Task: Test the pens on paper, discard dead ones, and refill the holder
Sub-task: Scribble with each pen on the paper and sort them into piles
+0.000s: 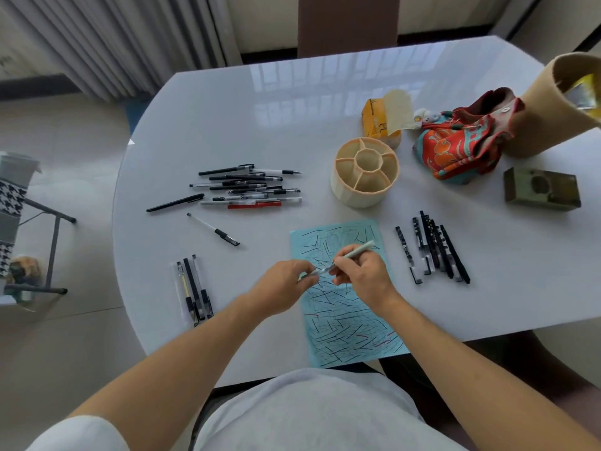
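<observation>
Over the blue paper (341,307) at the table's (227,102) near edge, our right hand (361,275) grips a pale pen (353,253) while our left hand (286,281) pinches its cap end (309,274). We judge this as uncapping or recapping around a test stroke. Next comes sorting it. Farther off, the holder (364,177) stands empty mid-table, untested pens (250,187) left of it.

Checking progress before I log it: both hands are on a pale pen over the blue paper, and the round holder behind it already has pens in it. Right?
Not quite. The head view shows the round holder with nothing in its compartments. The rest holds: the left hand and right hand are on the pale pen over the blue paper.
</observation>
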The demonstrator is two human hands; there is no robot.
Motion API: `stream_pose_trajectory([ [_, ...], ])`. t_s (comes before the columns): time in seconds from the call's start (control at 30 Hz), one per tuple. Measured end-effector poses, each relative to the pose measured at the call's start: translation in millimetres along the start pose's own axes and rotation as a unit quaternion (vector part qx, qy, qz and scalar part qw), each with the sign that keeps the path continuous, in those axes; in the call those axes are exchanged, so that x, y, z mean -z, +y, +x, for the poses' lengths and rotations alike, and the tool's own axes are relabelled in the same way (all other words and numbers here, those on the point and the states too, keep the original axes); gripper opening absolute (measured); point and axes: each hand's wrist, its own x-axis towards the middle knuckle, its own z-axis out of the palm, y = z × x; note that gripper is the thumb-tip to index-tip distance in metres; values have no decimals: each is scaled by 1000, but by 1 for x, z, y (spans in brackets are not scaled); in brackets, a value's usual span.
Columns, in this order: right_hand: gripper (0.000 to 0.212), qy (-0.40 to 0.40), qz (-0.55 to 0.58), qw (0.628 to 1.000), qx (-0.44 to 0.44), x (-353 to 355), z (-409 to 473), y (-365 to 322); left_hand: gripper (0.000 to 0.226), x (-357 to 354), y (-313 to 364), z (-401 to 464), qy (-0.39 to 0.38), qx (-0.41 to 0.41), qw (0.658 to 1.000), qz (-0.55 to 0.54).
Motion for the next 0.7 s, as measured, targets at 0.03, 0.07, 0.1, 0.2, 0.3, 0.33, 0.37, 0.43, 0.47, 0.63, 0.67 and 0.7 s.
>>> stream_pose_trajectory([
  [0.03, 8, 2, -1, 1000, 3, 0, -1, 0, 25, 0, 2, 0, -4, 0, 1000, 7],
  [0.07, 8, 4, -3, 1000, 4, 0, -3, 1, 25, 1, 5, -1, -9, 0, 1000, 14],
  [0.1, 8, 5, -5, 1000, 6, 0, -3, 1, 26, 1, 7, -1, -16, 0, 1000, 16],
  [0.2, 10, 19, 1, 1000, 9, 4, -6, 2, 22, 3, 13, -3, -23, 1, 1000, -4],
  [0.3, 10, 32, 14, 999, 11, 7, -10, 2, 21, 3, 19, -5, -19, -2, 1000, -6],
  [0.33, 10, 35, 15, 999, 13, 8, -11, 2, 20, 3, 21, -5, -20, -4, 1000, -6],
  [0.37, 10, 37, 18, 999, 15, 8, -12, 2, 19, 3, 22, -5, -21, -4, 1000, -7],
  [0.43, 12, 46, 25, 999, 15, 9, -13, 3, 18, 3, 24, -5, -22, -3, 1000, -7],
  [0.47, 13, 50, 28, 998, 14, 10, -13, 3, 18, 3, 24, -6, -23, -3, 1000, -6],
  [0.63, 13, 40, 17, 999, 10, 10, -13, 6, 19, 3, 28, -7, -24, -10, 1000, 3],
  [0.67, 12, 27, 9, 1000, 7, 8, -14, 8, 19, 2, 29, -7, -21, -14, 1000, 6],
  [0.7, 11, 16, 5, 1000, 4, 6, -15, 10, 19, 2, 30, -7, -18, -17, 1000, 12],
])
